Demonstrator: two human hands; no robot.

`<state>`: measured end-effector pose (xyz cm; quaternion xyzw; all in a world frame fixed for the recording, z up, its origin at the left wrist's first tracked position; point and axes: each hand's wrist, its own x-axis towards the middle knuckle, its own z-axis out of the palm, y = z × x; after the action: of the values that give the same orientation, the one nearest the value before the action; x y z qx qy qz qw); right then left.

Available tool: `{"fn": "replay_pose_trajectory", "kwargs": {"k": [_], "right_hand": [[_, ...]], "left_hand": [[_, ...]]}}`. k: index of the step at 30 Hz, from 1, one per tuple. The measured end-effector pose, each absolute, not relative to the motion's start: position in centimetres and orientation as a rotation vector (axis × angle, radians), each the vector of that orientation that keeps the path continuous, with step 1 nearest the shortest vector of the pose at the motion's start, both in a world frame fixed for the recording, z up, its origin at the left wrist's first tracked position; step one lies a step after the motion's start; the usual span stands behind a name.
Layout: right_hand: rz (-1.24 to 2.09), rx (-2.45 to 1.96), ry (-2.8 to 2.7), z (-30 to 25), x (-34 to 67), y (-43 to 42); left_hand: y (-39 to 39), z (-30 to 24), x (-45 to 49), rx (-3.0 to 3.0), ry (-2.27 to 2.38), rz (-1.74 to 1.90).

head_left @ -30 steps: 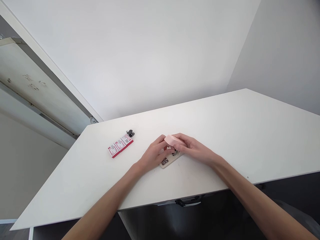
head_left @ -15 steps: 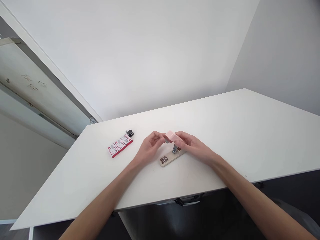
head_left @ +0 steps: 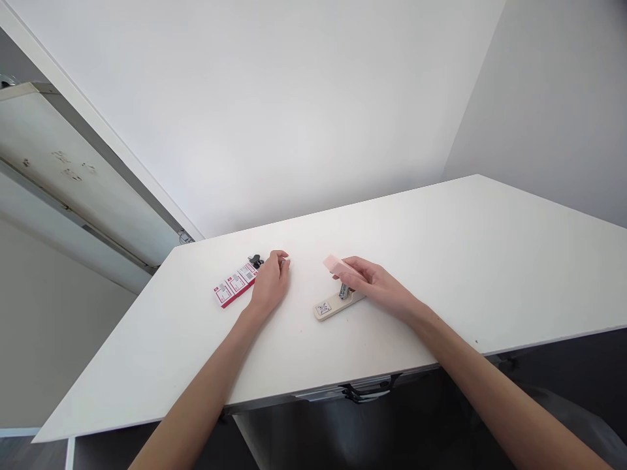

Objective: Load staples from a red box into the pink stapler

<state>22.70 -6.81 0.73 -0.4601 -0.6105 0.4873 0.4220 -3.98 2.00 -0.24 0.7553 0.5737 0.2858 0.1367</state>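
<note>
My right hand [head_left: 369, 279] is wrapped round the pink upper part of a stapler [head_left: 337, 264], its fingers closed. The stapler's cream base [head_left: 337, 305] points to the left on the table, with a metal part [head_left: 344, 291] showing between base and top. The right fingers hide the hinge end. Away to the left, my left hand [head_left: 270, 281] is closed in a pinch, and a small grey piece [head_left: 285, 262] peeks out at its fingertips, too small to identify. This hand is beside a row of red-and-white boxes [head_left: 236, 284] and partly covers their right end.
A small black object [head_left: 255, 261] lies at the far end of the boxes, close to my left hand. The white table [head_left: 441, 248] meets a white wall behind. Its front edge has a dark handle [head_left: 365, 391] below it.
My left hand has moved away from the stapler, leftward to beside the boxes, with its fingers still pinched. My right hand keeps its hold on the stapler in nearly the same place.
</note>
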Motion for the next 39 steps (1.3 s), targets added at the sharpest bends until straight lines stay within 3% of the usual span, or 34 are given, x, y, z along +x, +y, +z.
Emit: {"fn": "replay_pose_trajectory", "kwargs": {"k": [11,18,29,39], "right_hand": [[1.142,-1.241,-1.541,0.1,21.9,-7.2],[0.928,-1.252,-1.673,-0.7,21.1,-6.9],[0.347,-1.488,-1.856,-2.3,15.3,-3.1],[0.583,-1.385,-1.889,-2.7,8.8,3.1]], "left_hand": [[1.9,-0.4,-3.9,2.303,1.674,0.756],[1.5,-0.1,-3.7,2.236,1.691,0.770],[0.4,0.1,-2.6,2.067,1.567,1.220],[0.5,-0.1,-2.6,1.963,1.418,1.368]]}}
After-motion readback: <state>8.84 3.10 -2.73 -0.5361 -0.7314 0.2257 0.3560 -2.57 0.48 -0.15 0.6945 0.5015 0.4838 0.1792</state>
